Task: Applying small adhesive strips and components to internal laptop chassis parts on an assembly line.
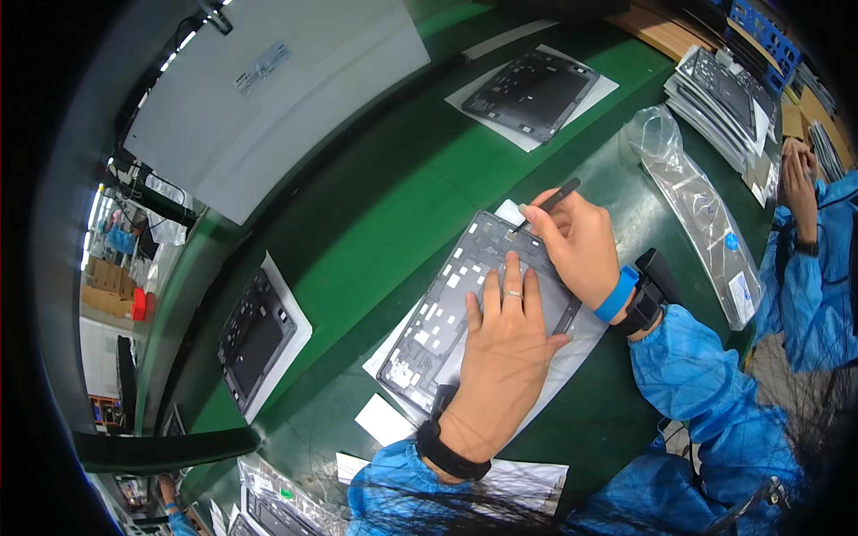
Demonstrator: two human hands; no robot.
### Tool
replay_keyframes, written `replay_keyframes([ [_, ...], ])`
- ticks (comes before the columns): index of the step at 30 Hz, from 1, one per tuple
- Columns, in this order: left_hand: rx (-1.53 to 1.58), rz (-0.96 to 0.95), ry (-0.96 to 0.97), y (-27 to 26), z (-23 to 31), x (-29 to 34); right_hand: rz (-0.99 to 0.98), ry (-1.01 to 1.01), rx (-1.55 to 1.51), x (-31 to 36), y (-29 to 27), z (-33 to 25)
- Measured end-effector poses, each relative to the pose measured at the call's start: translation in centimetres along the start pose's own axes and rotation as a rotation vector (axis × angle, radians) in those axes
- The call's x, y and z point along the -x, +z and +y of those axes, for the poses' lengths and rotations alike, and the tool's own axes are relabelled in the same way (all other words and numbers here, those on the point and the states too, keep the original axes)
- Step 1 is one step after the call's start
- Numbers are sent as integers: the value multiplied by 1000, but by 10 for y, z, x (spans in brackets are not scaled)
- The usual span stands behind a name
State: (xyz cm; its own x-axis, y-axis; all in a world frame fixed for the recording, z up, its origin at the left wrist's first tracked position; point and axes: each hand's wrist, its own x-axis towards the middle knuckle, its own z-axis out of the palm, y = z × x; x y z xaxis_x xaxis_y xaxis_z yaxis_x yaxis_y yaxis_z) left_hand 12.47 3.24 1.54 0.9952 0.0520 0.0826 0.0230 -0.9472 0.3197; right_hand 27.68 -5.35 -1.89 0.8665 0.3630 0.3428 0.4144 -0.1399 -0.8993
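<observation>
A grey device housing panel (427, 335), dotted with small white pads, lies tilted on white paper (572, 353) in front of me. My left hand (505, 362) rests flat on the panel, fingers stretched out, holding its middle down. My right hand (576, 246) is closed around slim black tweezers (561, 194) near the panel's far right corner. Their tip points down at a small light patch there; whether it touches is too small to tell. A white piece (510, 212) lies just beyond that corner.
Similar panels lie on paper on the green conveyor: one dark panel (532, 94) farther off, another panel (256, 335) at left. A clear plastic bag (697, 214) and a panel stack (715, 116) are at right. Beside them sits a co-worker (809, 268). White slips (384, 420) lie nearby.
</observation>
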Motion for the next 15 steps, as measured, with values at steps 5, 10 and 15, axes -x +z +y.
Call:
replay_keyframes([
  [5, 1, -3, -2, 2, -1, 0, 0, -32, 29, 1, 1, 1],
  [10, 2, -1, 5, 0, -1, 0, -4, -49, 49, 1, 0, 2],
  [15, -10, -38, 11, -6, -1, -3, -4, -52, 59, 0, -3, 1],
])
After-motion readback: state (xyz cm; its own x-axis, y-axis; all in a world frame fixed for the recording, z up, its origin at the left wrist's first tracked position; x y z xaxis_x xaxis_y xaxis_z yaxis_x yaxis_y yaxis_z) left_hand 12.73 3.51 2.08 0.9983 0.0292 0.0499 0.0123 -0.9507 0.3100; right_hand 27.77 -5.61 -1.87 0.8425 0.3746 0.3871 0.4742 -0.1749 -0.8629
